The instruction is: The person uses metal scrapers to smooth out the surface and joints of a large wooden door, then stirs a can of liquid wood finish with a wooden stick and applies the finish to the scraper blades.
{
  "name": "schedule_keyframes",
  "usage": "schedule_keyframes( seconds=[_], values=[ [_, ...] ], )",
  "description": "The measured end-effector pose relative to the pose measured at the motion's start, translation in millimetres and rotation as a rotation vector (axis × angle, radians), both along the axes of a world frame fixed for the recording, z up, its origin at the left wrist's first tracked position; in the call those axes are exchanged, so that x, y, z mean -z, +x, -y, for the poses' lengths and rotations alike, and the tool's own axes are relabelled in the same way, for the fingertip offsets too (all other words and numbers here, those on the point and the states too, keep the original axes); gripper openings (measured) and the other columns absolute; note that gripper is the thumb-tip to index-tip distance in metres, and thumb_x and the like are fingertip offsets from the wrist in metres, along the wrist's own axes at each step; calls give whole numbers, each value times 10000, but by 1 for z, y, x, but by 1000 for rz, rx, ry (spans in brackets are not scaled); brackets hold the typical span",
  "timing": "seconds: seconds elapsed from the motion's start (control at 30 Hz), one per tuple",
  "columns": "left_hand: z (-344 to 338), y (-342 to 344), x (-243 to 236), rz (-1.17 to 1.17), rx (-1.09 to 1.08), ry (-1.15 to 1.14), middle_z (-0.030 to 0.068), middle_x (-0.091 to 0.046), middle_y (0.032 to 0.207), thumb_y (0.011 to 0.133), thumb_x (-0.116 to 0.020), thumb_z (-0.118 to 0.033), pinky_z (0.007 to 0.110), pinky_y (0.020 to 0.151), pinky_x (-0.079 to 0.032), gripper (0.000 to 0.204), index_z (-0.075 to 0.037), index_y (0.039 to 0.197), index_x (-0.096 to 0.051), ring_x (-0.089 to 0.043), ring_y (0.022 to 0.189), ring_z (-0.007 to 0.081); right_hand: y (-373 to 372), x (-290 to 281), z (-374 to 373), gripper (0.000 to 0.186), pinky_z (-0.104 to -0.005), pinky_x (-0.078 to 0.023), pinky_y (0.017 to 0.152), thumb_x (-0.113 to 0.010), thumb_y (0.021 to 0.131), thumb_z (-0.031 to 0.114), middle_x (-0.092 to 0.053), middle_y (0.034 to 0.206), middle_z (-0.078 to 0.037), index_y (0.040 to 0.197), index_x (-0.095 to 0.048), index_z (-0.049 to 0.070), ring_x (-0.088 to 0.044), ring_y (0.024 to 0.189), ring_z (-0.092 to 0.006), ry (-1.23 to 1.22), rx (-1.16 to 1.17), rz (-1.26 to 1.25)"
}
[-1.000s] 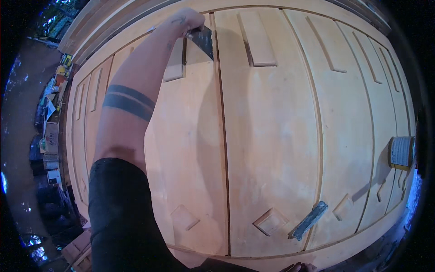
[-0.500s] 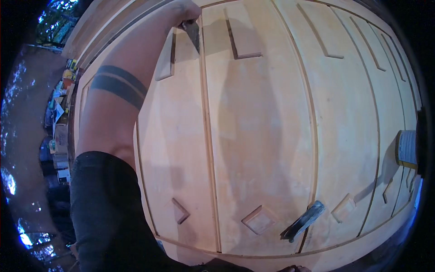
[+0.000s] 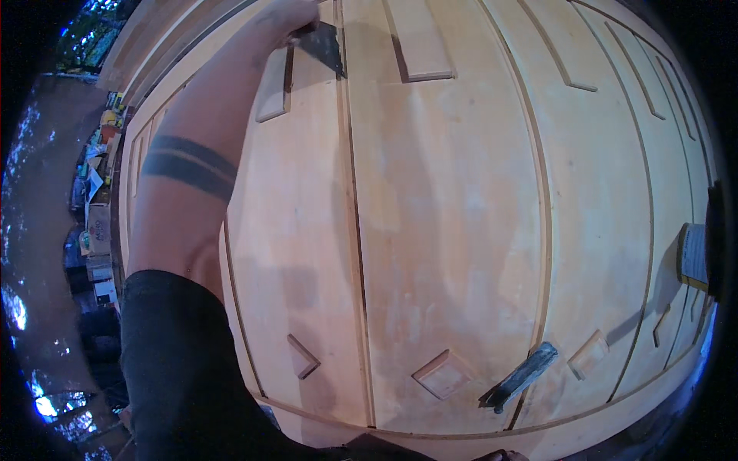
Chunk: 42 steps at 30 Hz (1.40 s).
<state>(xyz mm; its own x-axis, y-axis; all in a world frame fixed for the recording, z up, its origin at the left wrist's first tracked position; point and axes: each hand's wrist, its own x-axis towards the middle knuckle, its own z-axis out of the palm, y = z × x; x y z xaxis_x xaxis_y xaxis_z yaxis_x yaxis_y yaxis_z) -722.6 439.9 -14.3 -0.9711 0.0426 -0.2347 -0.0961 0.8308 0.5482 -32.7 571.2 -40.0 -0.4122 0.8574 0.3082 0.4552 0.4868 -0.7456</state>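
Timber filled the view: a broad pale wooden door (image 3: 461,230) lay flat beneath the arm, smooth, with narrow dark grooves and raised rectangular and diamond blocks; beyond the elbow, cluttered shelves edged a brown floor; the left hand (image 3: 288,15) reached far up, fingers closed around a dark flat scraper (image 3: 323,46), its blade touching a groove; well below the hand lay a second grey scraper (image 3: 519,376); the right hand was out of view.

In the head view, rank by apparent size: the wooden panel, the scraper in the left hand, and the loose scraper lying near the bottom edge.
1. Wooden panel, by far.
2 and 3. Loose scraper and held scraper look alike; the left hand hides part of the held one, so no ranking.
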Motion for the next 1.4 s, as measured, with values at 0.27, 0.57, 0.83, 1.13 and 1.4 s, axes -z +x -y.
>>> schedule_keyframes(
  seconds=[0.27,0.57,0.83,1.13,1.4],
  values=[
    [71,6,14,174,-42,449,120,-662,861,811,-578,-73,308,671,-565,255,50,1033,-609,-661,706,184,10,15,-23,144,-315,-349,521,-616,838,157,-516,696,-122,867,-568,25,-471,599,-213,327,-202,44],
    [92,-12,18,247,29,966,105,-675,890,843,-603,-74,295,719,-569,183,28,994,-610,-670,744,181,1,-5,-6,184,-311,-343,516,-583,887,193,-503,764,-89,851,-537,19,-430,584,-180,60,-110,177],
    [67,-38,24,178,45,703,128,-667,909,827,-604,-75,298,717,-562,257,49,1052,-605,-665,772,176,-10,-9,-4,212,-340,-379,578,-577,885,211,-509,782,-103,852,-546,5,-461,652,-212,132,-157,177],
    [63,-74,34,161,-42,440,102,-671,888,809,-613,-70,306,759,-547,253,25,1044,-614,-663,790,174,1,-3,-5,194,-354,-384,600,-556,883,174,-519,752,-136,858,-544,-18,-468,666,-237,77,-144,218],
    [80,-61,39,316,208,997,117,-659,972,848,-587,-87,309,777,-553,268,38,1085,-580,-663,811,181,14,0,-6,196,-355,-386,602,-559,878,172,-515,740,-143,846,-548,-21,-467,655,-246,-16,-75,229]
  ],
)
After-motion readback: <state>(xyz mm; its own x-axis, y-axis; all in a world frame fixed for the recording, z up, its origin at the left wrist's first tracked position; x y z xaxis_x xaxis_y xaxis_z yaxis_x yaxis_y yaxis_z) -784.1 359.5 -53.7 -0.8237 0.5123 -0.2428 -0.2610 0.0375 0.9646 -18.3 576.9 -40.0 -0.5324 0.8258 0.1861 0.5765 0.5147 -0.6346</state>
